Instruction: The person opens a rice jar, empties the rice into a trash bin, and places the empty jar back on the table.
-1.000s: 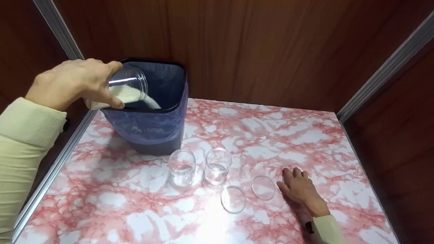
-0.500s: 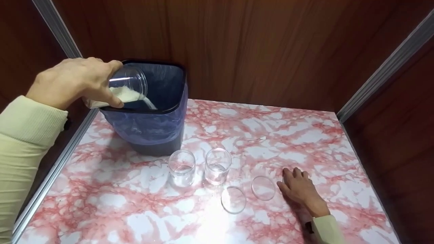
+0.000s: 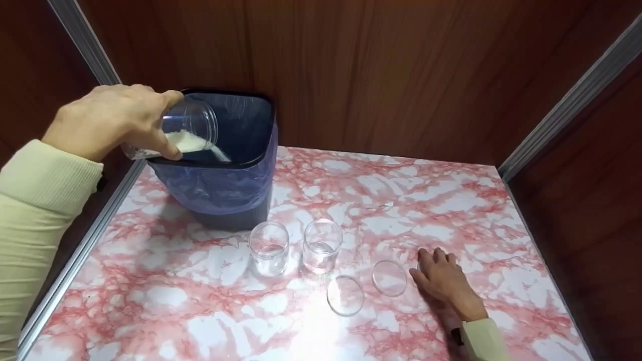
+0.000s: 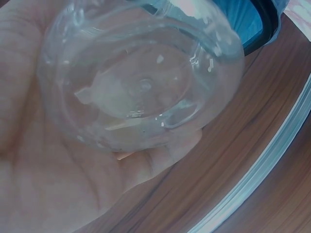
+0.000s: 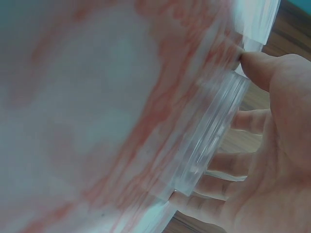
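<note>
My left hand (image 3: 118, 118) grips a clear jar (image 3: 188, 118), tipped sideways over the rim of a lined bin (image 3: 215, 200). White granules (image 3: 188, 142) lie along the jar's lower side, and a thin stream runs from its mouth into the bin. From the left wrist view, the round jar base (image 4: 146, 87) shows between thumb and fingers. My right hand (image 3: 444, 278) rests on the table at the right, fingers loosely bent. Nearest to it in the head view is a clear round lid (image 3: 389, 278); the right wrist view shows a ridged clear lid edge (image 5: 211, 133) against the fingers.
Two clear jars (image 3: 269, 250) stand side by side in front of the bin. A second round lid (image 3: 345, 296) lies near them on the red-and-white marbled table (image 3: 215, 301). Dark wooden panels (image 3: 376, 75) with metal strips enclose the back and sides.
The granules in the jar have dwindled and the stream has thinned as they pour into the bin. My left hand has shifted very slightly; my right hand has stayed put.
</note>
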Demonstrator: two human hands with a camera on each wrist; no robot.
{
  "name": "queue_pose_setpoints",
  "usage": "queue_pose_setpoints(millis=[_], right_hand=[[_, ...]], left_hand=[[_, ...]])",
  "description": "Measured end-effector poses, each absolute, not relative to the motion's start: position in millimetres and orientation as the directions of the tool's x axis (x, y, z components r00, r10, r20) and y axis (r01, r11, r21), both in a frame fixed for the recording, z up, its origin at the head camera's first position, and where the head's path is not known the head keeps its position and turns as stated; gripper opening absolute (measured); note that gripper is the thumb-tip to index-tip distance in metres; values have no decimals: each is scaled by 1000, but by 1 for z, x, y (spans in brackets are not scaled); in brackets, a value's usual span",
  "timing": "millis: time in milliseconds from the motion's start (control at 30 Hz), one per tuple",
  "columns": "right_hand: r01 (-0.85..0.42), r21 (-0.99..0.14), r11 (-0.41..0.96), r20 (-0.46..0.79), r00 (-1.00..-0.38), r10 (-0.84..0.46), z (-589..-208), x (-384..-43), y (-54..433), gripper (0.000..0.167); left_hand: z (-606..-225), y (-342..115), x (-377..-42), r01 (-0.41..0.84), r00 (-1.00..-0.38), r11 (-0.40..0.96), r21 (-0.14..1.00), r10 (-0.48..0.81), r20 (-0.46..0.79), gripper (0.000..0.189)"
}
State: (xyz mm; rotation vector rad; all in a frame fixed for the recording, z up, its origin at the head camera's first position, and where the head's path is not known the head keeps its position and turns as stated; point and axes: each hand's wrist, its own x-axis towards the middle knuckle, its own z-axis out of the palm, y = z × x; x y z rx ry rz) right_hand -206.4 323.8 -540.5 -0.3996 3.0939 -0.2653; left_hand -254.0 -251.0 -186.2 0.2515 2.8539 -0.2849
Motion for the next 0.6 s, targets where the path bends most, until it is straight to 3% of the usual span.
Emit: queue_pose_setpoints(millis=[167,600], right_hand=[[-244,-173,954,3,-969,-247,-541,-207,324,56],[-225,-194,955,-18,-972,-233,-541,-207,322,54]], left_hand=[[-186,-249,-250,208,-953,965,-156,165,-253,84],[-183,-241,-253,205,-951,959,-198,147,-272,87]])
